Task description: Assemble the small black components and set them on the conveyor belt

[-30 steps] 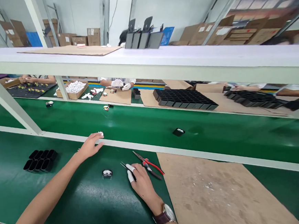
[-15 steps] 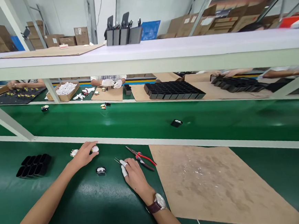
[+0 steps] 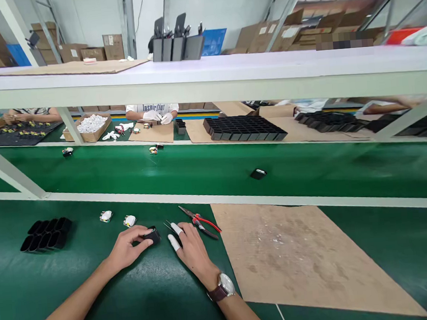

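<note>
My left hand (image 3: 132, 246) pinches a small black case (image 3: 153, 235) between thumb and fingers, just above the green work surface. Close by on the right is my right hand (image 3: 191, 248), with white covers on two fingertips and a watch on the wrist. Thin metal tweezers (image 3: 169, 226) stick out from under its fingers; the grip on them is partly hidden. Two small white-topped parts (image 3: 106, 216) (image 3: 130, 221) lie beyond my left hand. Red-handled pliers (image 3: 199, 221) rest beyond my right hand.
A block of black open cases (image 3: 45, 235) stands at the left. Brown cardboard (image 3: 298, 257) covers the right side. Behind a white rail, a green belt (image 3: 199, 168) carries a few parts. Across it, gloved hands (image 3: 158, 117) work beside a black tray (image 3: 244, 129). A white shelf (image 3: 228, 70) spans above.
My left hand has let go of the white-topped part, moved nearer and right, and taken hold of the black case. The parts on the belt have shifted right. My right hand has hardly moved.
</note>
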`<action>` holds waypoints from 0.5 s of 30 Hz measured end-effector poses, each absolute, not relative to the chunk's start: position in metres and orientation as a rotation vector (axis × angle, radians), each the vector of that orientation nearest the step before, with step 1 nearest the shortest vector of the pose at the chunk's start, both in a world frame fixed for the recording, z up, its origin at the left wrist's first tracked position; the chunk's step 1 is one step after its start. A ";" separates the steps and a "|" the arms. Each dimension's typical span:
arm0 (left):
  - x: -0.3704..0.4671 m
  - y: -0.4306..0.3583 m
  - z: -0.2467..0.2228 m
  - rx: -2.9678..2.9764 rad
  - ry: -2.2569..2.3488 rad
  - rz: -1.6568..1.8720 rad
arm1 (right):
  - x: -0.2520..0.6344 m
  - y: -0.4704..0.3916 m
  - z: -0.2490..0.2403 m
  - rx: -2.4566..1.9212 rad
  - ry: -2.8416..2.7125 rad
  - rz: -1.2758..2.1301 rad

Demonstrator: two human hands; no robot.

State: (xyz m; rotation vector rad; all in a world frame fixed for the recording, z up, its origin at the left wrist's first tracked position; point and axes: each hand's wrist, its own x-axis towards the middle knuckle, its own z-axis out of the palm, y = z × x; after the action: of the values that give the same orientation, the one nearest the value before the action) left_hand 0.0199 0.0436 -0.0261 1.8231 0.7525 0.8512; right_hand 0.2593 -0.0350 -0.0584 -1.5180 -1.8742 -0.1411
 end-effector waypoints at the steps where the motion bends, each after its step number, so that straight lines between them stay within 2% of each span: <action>1: 0.027 0.041 -0.024 1.578 0.753 0.874 | 0.255 -0.037 -0.052 -1.449 -1.857 -0.085; 6: 0.041 0.022 -0.018 0.695 0.614 0.791 | 0.222 -0.044 -0.016 -1.183 -1.783 0.166; 15: 0.030 0.018 -0.028 0.372 0.604 0.753 | 0.199 -0.035 0.001 -1.149 -1.837 0.115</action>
State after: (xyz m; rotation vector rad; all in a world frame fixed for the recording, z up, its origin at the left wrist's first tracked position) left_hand 0.0299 0.0179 -0.0277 0.3720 0.6039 0.7530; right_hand 0.1991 -0.0355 0.0005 -1.1492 -1.8368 0.1149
